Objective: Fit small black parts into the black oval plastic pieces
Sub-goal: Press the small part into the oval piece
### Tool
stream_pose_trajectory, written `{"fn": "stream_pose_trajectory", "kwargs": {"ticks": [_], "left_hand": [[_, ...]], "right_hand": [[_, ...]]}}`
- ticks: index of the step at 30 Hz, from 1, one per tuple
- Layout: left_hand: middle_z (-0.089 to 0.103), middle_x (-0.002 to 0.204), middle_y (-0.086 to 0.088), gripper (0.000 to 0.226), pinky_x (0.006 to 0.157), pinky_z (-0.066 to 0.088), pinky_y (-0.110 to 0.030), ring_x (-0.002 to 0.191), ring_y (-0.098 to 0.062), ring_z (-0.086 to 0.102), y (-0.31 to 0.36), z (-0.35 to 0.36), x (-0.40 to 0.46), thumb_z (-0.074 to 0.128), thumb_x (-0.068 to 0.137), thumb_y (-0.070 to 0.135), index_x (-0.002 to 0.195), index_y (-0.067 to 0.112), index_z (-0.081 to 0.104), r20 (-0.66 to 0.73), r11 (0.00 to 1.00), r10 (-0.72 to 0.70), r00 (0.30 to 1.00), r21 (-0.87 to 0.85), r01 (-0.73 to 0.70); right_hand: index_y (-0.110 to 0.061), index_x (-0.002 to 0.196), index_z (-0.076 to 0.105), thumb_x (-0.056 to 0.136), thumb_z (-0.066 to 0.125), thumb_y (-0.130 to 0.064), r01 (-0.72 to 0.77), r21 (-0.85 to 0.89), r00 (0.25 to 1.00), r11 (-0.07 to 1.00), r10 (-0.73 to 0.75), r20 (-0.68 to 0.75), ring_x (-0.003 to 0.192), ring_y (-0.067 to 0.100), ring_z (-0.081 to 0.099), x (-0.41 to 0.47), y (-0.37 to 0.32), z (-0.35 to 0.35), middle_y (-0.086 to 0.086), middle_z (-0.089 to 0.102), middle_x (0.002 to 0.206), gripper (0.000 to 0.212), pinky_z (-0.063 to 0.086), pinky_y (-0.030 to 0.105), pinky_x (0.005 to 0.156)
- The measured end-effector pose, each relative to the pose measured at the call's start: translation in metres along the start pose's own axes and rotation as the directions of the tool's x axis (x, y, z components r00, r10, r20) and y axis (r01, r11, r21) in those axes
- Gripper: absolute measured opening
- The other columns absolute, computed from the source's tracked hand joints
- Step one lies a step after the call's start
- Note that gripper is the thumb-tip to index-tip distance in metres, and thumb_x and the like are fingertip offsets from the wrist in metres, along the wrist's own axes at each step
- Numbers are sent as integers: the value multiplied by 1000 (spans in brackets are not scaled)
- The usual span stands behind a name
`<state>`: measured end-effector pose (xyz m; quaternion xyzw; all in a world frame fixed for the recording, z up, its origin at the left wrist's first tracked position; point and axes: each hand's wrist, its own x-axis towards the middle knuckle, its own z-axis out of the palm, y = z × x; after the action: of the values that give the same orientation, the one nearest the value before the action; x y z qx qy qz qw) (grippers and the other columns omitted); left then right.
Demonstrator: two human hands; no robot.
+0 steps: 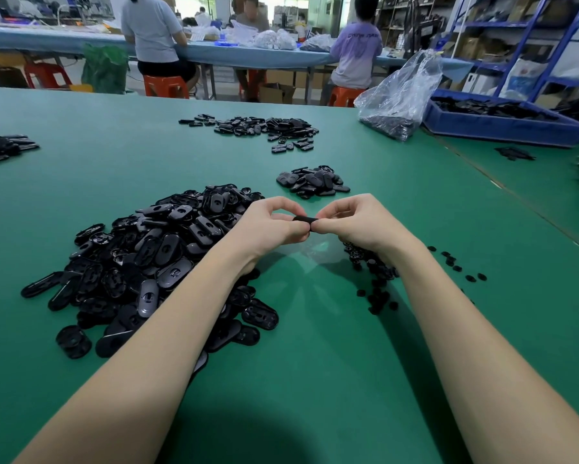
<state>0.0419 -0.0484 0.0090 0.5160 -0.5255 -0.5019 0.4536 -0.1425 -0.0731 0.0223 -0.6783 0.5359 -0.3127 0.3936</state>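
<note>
Head view: left hand (273,226) and right hand (355,224) both pinch one oval piece (305,219) above table (314,363), pile (140,262) at left, small parts (375,272) under right wrist

Single head view, looking forward and down across the table (314,380), close over the hands, workshop beyond.

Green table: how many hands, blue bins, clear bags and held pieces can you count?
Hands: 2 (left hand, right hand)
Piece pinched between them: 1
Bin: 1
Bag: 1
Total: 5
</note>
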Motion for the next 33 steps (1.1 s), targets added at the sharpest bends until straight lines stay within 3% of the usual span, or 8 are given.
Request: {"fn": "stream_pose_trajectory", "kwargs": {"ticks": [11,15,18,21,25,28,31,33], "left_hand": [[74,78,-7,16,88,57,-33,75,-18,70,-3,5,0,74,85,-1,86,13,68,-92,992,20,996,124,-9],[76,86,-7,17,95,56,-41,91,-24,74,-6,8,3,77,83,7,86,21,68,-144,983,28,989,185,-1],[77,84,-1,15,93,57,-40,89,-20,74,-7,9,4,78,83,13,86,24,68,-177,974,60,982,226,-19],[77,81,-1,16,95,57,-41,86,-19,74,-6,9,3,76,83,11,88,24,68,-205,985,96,974,159,-63],[78,82,-4,19,98,55,-43,80,-18,75,-5,5,4,74,85,5,97,17,65,-185,998,38,982,-36,-45],[79,84,-4,20,100,55,-43,77,-19,74,-6,6,5,71,86,0,100,12,65,-160,990,-1,987,-142,-22],[79,85,-1,18,98,56,-41,79,-19,75,-6,7,6,69,88,4,104,13,65,-152,990,3,988,-141,-24],[78,90,2,18,93,58,-34,85,-17,74,-7,8,7,70,89,16,105,20,64,-153,999,34,988,-13,-36]], "right_hand": [[-22,74,72,79,82,-32,-21,-84,998,996,16,-68,40,-2,44,5,5,8,-20,52,47,15,31,10,41],[-22,75,71,79,82,-31,-15,-104,994,994,4,-106,40,-3,46,7,4,11,-19,54,46,15,32,9,41],[-23,73,71,76,82,-32,19,-135,988,991,-40,-149,42,-4,48,7,3,15,-17,59,52,15,34,8,43],[-27,78,71,81,81,-29,135,-130,971,982,-158,-181,50,-7,52,5,3,14,-14,66,67,10,38,8,52],[-37,92,69,81,81,-29,267,-190,949,945,-292,-120,48,2,48,3,4,10,-16,70,75,18,47,21,60],[-38,91,69,82,77,-29,268,-282,944,921,-310,-117,50,-1,49,5,5,10,-23,69,77,15,51,31,66],[-40,90,69,82,77,-32,236,-303,952,923,-282,-118,57,-9,53,7,7,5,-31,69,83,14,52,29,67],[-40,89,71,81,78,-31,219,-315,953,924,-272,-135,61,-10,55,9,9,1,-31,69,84,14,50,25,68]]}}
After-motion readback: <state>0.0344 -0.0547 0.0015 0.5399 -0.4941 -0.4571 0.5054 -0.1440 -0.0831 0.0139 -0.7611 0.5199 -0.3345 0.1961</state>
